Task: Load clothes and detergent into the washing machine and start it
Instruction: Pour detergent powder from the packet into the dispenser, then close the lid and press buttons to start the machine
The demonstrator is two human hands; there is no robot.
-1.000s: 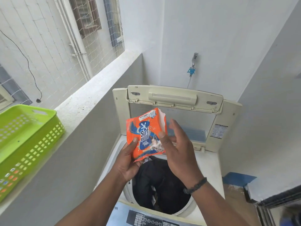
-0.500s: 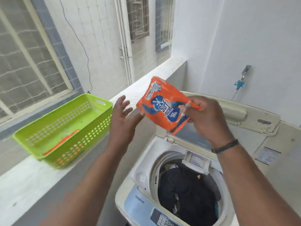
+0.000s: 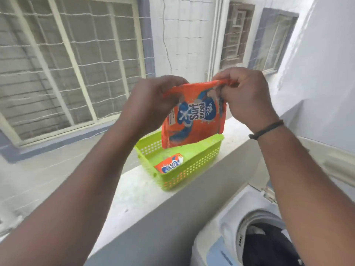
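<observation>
An orange and blue detergent packet (image 3: 194, 120) hangs upright in front of me, above a green basket (image 3: 192, 166). My left hand (image 3: 151, 104) pinches its top left corner and my right hand (image 3: 244, 96) pinches its top right corner. The white top-loading washing machine (image 3: 230, 231) is at the lower right, lid open, with dark clothes (image 3: 269, 244) in its drum.
The perforated green basket sits on a white ledge (image 3: 134, 189) and holds a second small orange detergent packet (image 3: 170, 165). Below the ledge runs a grey parapet wall (image 3: 182, 212). Netted windows and a white wall lie beyond.
My view swung left from the machine to the ledge. The packet moved from over the drum to above the basket, and my left hand has taken hold of its top again.
</observation>
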